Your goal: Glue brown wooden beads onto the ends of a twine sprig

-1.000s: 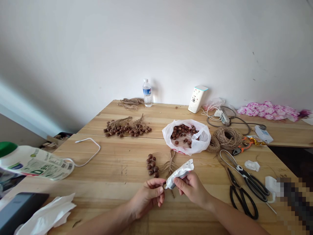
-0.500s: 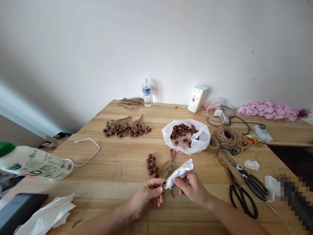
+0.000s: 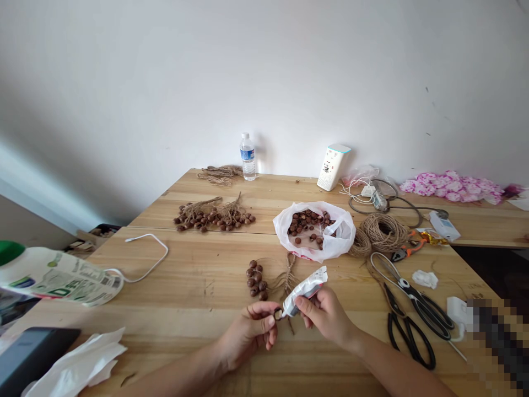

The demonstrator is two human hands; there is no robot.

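Note:
Between the thumb and fingers of my left hand (image 3: 257,328) is a brown nut shell (image 3: 278,314), its pale hollow side turned toward the right. My right hand (image 3: 324,314) grips a white squeeze tube (image 3: 305,291), tilted with its nozzle down at the shell's opening. Whether the nozzle touches the shell I cannot tell. Just beyond the hands lies a braided twine piece (image 3: 289,270), partly hidden by the tube. Left of it, a small cluster of brown nut shells (image 3: 255,280) rests on the wooden table (image 3: 185,314).
A white plastic bag (image 3: 285,229) holds loose shells, with twine coils (image 3: 382,231) beside it. Black-handled scissors (image 3: 409,336) and pliers (image 3: 409,248) lie at right. Corded shell bunches (image 3: 223,216), a water bottle (image 3: 248,157) and a white device (image 3: 333,167) stand farther back.
The tube's nozzle has shifted slightly right, away from the shell, and the shell's hollow side shows more clearly. My left hand has barely moved.

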